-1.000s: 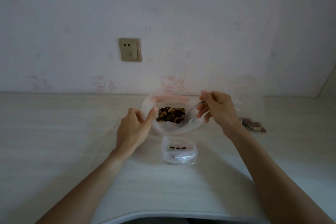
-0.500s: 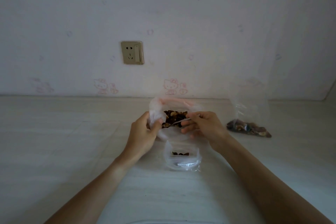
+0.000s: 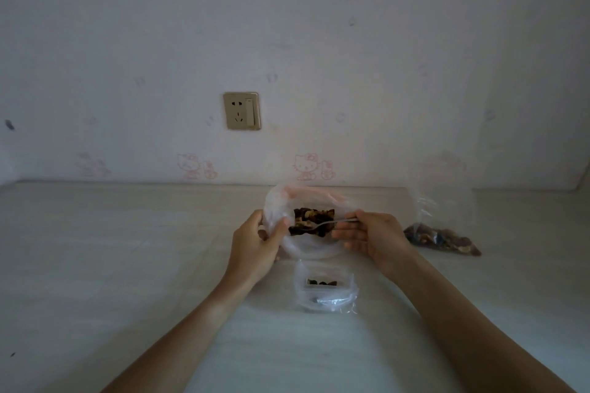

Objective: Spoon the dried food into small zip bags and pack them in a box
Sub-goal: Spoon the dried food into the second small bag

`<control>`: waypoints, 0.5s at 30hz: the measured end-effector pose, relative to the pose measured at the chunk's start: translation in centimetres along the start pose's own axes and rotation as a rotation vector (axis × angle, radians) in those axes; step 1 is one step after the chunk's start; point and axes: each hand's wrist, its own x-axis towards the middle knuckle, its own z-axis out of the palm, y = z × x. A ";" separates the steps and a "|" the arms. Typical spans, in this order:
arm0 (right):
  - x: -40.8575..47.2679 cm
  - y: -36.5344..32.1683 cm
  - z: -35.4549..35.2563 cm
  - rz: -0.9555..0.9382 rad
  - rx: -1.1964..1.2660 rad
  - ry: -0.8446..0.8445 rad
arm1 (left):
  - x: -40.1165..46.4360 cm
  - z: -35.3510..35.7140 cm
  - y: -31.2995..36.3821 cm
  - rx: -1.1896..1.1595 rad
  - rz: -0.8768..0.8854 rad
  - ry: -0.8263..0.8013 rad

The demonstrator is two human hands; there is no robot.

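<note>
Spoon (image 3: 322, 224) now lies loaded across the dried food (image 3: 314, 222) in the big bag (image 3: 281, 201), pinched by the right hand (image 3: 373, 238); the left hand (image 3: 255, 241) has closed on the bag's nine-o'clock rim. Small zip bag (image 3: 325, 290) waits at six o'clock on the surface (image 3: 127, 265), so the transfer looks next.

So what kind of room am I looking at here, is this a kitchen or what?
Probably a room at home, perhaps a child's bedroom rather than a kitchen, though I cannot be sure. The wallpaper carries pink cartoon cats, a wall socket sits above a pale table, and no stove or sink shows.
</note>
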 end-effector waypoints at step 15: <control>-2.1 -4.3 -1.8 -0.182 -0.077 0.032 | -3.1 -3.0 3.7 0.381 -0.033 -0.323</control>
